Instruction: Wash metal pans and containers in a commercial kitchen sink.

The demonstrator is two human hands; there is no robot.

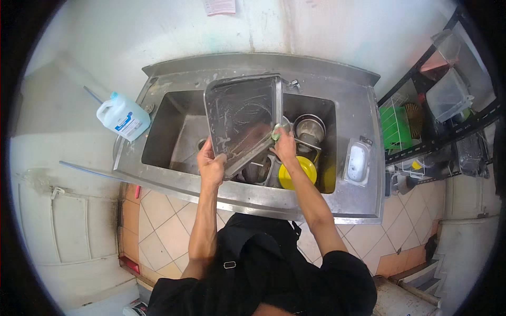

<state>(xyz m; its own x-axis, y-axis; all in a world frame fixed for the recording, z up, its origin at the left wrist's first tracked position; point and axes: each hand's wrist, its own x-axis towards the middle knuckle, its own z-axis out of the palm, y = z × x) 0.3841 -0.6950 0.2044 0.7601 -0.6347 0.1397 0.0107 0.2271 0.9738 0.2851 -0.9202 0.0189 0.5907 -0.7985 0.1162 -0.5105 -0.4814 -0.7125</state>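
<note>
A large rectangular metal pan [245, 114], streaked with suds, is tilted over the middle of a stainless steel double sink [253, 197]. My left hand [211, 162] grips its near left corner, thumb on the inside. In my right hand [285, 146] is a green sponge [275, 132], pressed on the pan's right side wall; my fingers partly cover the sponge. Below my right forearm, a yellow plate [290, 179] lies in the right basin, partly hidden by the arm. A round metal pot [310, 128] and other metal containers [257, 172] are in that basin too.
A plastic jug [125, 117] with a label stands at the counter's left end. A small metal container [357, 161] sits at the right end. Behind the pan is a tap [294, 84]. A black metal shelf [442, 136] with plastic boxes and a green basket [395, 128] stands at right.
</note>
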